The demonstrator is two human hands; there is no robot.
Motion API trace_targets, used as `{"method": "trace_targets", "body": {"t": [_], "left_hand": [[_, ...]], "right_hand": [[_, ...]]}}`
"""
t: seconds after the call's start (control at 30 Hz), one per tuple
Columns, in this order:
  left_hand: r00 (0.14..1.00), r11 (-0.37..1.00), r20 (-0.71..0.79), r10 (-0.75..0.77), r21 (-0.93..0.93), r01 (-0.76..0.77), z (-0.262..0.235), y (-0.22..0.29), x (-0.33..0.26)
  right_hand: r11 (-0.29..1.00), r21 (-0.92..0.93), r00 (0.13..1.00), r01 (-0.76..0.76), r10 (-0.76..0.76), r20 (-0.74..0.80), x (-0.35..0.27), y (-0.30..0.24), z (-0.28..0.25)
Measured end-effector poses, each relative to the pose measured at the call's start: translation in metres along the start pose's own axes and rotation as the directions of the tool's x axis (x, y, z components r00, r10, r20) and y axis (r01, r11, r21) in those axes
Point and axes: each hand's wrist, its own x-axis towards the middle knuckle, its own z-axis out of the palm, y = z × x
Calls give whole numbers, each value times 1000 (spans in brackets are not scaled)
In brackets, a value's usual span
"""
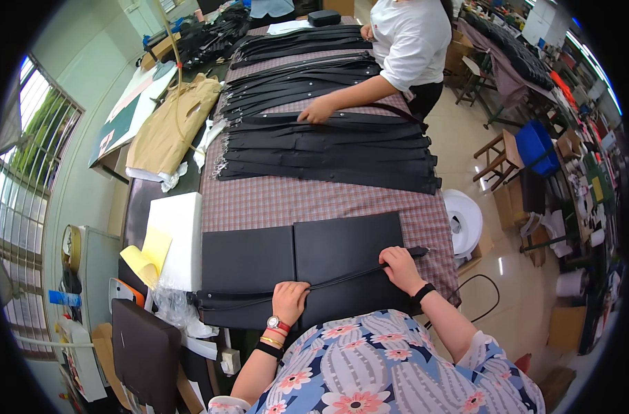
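A long black strap (345, 278) stretches across two flat black panels (247, 255) laid side by side at the table's near edge. My left hand (290, 301) is closed on it near the seam between the panels, fingers curled down. Farther right and slightly higher, my right hand (401, 268) pinches the strap close to its right end, which pokes out past the panel. The left end lies near the left panel's edge. Both fingertips are partly hidden from above.
Several rows of black straps (328, 155) cover the checked cloth (314, 200) beyond the panels. A co-worker's hand (318, 109) rests on the nearest row. White foam block (173, 238) and yellow sheet (156, 252) lie left; a white round tub (464, 224) stands right.
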Motion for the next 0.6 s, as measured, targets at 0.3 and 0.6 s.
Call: {"method": "trace_targets", "body": {"t": [0.3, 0.6], "left_hand": [[993, 993, 114, -26, 122, 12, 7, -6, 0], [958, 952, 170, -231, 243, 186, -80, -66, -47]], "right_hand": [[1000, -10, 1000, -12, 13, 19, -1, 2, 1], [997, -58, 997, 50, -46, 63, 2, 13, -11]]}}
